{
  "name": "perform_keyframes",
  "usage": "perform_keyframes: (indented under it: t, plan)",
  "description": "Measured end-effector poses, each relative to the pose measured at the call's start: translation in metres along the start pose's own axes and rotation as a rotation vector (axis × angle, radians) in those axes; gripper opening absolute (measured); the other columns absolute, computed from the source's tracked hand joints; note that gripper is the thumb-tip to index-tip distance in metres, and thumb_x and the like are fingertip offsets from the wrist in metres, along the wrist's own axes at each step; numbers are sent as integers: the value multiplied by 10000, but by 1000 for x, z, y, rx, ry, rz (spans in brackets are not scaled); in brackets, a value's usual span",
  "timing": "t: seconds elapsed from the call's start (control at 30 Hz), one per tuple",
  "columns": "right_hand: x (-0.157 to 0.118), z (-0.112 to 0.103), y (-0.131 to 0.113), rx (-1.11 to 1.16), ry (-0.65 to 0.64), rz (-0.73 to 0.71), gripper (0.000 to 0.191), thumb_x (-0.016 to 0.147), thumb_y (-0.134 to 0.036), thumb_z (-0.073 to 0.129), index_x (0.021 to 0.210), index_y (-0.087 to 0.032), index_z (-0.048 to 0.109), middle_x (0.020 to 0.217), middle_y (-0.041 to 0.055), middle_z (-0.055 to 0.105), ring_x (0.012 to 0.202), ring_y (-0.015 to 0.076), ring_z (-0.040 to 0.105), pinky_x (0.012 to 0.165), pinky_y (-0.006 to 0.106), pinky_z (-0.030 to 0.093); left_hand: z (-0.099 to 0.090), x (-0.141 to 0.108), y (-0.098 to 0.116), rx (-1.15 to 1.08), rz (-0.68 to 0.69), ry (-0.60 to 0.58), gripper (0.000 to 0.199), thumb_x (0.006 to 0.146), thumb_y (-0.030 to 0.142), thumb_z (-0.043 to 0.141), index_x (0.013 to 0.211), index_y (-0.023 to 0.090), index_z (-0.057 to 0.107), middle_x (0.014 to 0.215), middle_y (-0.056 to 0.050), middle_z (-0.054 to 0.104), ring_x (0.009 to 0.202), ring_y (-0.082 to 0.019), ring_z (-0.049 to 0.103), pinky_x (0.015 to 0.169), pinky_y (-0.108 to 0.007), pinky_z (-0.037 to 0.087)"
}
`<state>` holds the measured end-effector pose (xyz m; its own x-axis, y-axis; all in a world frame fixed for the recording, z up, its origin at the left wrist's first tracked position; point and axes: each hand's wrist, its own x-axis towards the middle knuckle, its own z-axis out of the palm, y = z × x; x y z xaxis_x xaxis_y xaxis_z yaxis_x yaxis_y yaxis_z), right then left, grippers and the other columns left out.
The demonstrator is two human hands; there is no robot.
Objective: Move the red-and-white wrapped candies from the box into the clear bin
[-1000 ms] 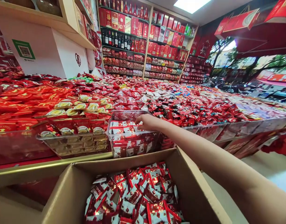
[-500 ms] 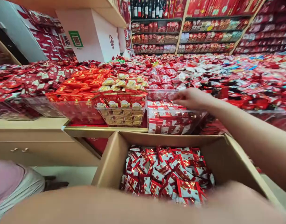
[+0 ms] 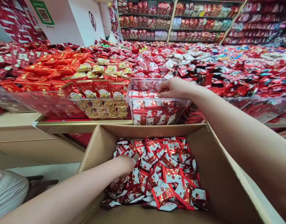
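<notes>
My left hand [image 3: 127,165] reaches down into an open cardboard box [image 3: 217,174], at the left side of a heap of red-and-white candy packets [image 3: 157,168]. Its fingertips are out of sight among the packets. Over the box's far edge, my right hand [image 3: 172,88] is inside a clear plastic bin [image 3: 131,104], its fingers curled together. Rows of the same kind of red-and-white packets [image 3: 154,112] fill the bin below that hand. What lies between the right fingers, if anything, is hidden.
Left of the bin stand durian candy packets [image 3: 103,90] and orange-red packets [image 3: 44,85] in clear bins. More candy spreads behind and right. A white pillar [image 3: 61,21] bears a QR code sign. At lower left, someone's light trousers [image 3: 9,196] show.
My left arm, a blur across the bottom before, now extends into the box with the hand at the packets. The right hand stays at the bin. The view has tilted down and shifted right.
</notes>
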<state>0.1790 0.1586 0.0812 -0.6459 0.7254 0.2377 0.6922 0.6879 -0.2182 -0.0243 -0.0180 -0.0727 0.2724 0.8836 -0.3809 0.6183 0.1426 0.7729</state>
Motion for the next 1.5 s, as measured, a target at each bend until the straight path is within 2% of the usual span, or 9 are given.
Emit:
perform_keyframes:
  t: [0.17,0.4,0.67,0.8,0.93,1.0,1.1,1.3,1.5]
  plan:
    - [2,-4,-6,-16,82,43,134,669,-241,559,712,-133,625,564,-9,541,521,72,454,557,247,369,-36,5,31,41,81,-59,184,521,253,716,459,177,561,422,54,496,467,-113,465,499,-228,345]
    - [-42,-16,-59,314,552,-7,222,795,-310,422,768,-134,556,657,0,528,587,65,445,568,204,362,-56,-10,92,-191,251,40,268,771,379,448,804,141,565,656,-7,587,513,-110,499,477,-207,380]
    - [-118,44,-89,998,-19,295,271,661,-406,591,705,-143,538,630,3,559,533,87,471,469,201,369,-43,-17,106,-443,318,86,210,738,306,552,836,145,644,636,-6,616,528,-104,492,486,-196,412]
    - [-121,47,-87,900,200,174,166,680,-321,596,760,-176,585,720,15,603,660,124,535,616,255,431,-35,-20,103,-682,252,121,241,762,362,516,865,172,624,791,-35,650,710,-157,566,629,-248,453]
    - [-124,46,-90,697,342,-38,238,716,-180,544,933,-274,568,892,13,607,852,146,532,775,306,422,-34,-28,102,-993,109,-154,360,805,401,434,1094,196,494,924,-79,638,778,-184,596,654,-289,461]
    - [-125,48,-92,658,334,-81,315,722,-123,498,978,-299,547,994,10,575,949,150,493,840,329,394,-33,-29,100,-999,133,-154,389,778,304,523,1145,201,443,874,-61,653,700,-145,601,618,-245,460]
    - [-126,53,-93,738,396,58,339,744,-111,443,1028,-281,513,1145,33,470,1061,162,423,880,349,369,-30,-26,96,-1002,211,-20,485,733,191,592,1175,211,394,833,-36,671,697,-131,603,667,-243,467]
    - [-122,67,-93,1259,294,301,336,705,-262,579,1001,-237,421,859,28,542,804,138,533,699,289,458,-24,-20,95,-923,293,54,474,711,173,609,1142,200,413,865,-35,683,831,-171,605,728,-242,467]
    - [-124,66,-95,968,364,284,238,739,-260,535,946,-232,422,837,26,513,760,128,511,676,277,450,-18,-17,94,-960,258,79,556,701,192,613,1183,185,335,788,-34,696,724,-165,627,638,-230,478]
